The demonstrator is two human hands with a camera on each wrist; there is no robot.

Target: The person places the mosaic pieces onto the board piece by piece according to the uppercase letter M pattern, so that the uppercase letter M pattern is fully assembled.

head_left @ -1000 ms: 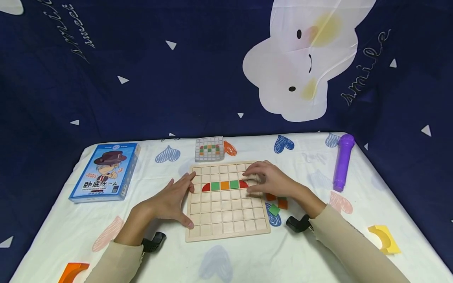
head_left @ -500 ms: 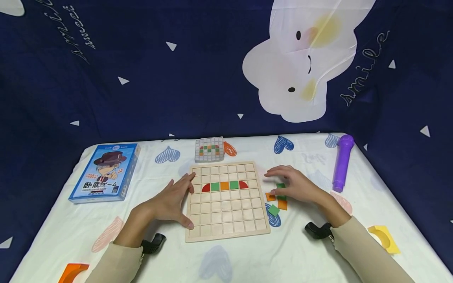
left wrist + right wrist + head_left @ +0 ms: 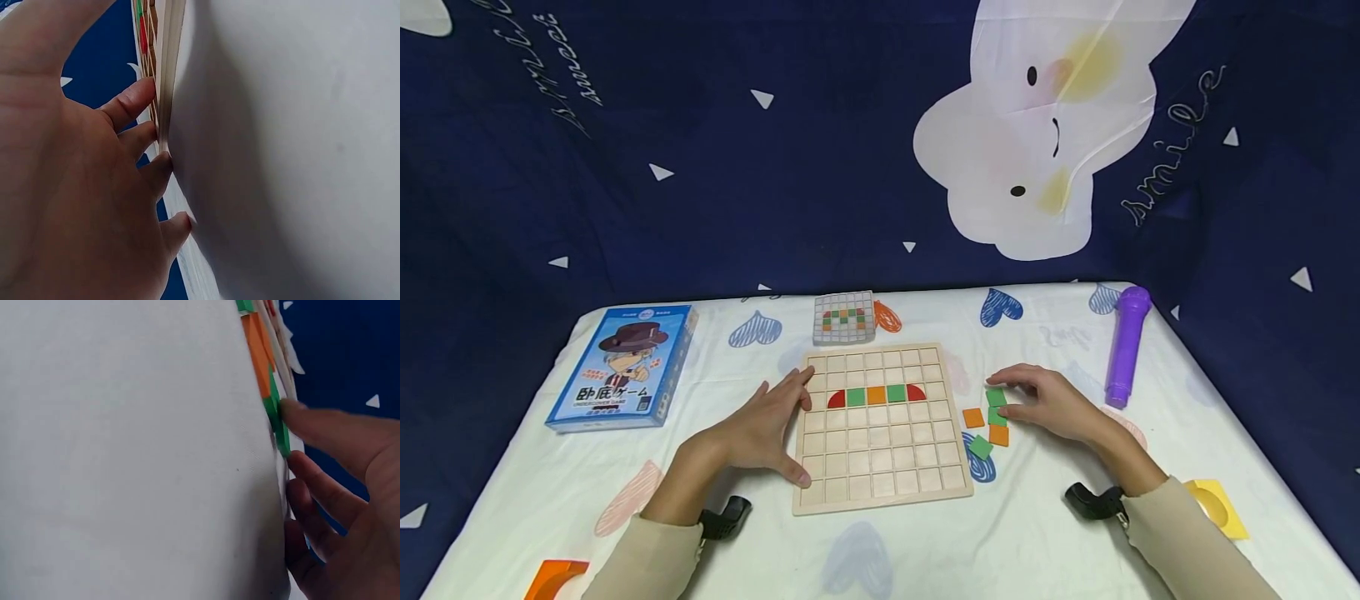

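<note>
In the head view a wooden grid board (image 3: 880, 461) lies flat, with a row of red, green and orange pieces (image 3: 877, 396) in its cells. My left hand (image 3: 760, 429) rests along the board's left edge, fingers and thumb spread. My right hand (image 3: 1048, 402) is at the loose tiles right of the board. Its thumb touches a green tile (image 3: 997, 416), and its forefinger is at the far edge of another green tile (image 3: 996, 397). Nearby lie an orange tile (image 3: 973, 417), a second orange tile (image 3: 998, 436) and a green tile (image 3: 980, 447). The right wrist view shows the thumb against green (image 3: 273, 412).
Behind the board stands a small pattern card (image 3: 843, 317) printed with a coloured grid. A blue game box (image 3: 621, 367) lies at left, a purple microphone (image 3: 1127, 346) at right. A yellow block (image 3: 1225, 508) and an orange block (image 3: 553, 579) lie nearer the front.
My right hand has left the red piece at the row's right end and moved right to the loose tiles. My left hand has stayed at the board's edge.
</note>
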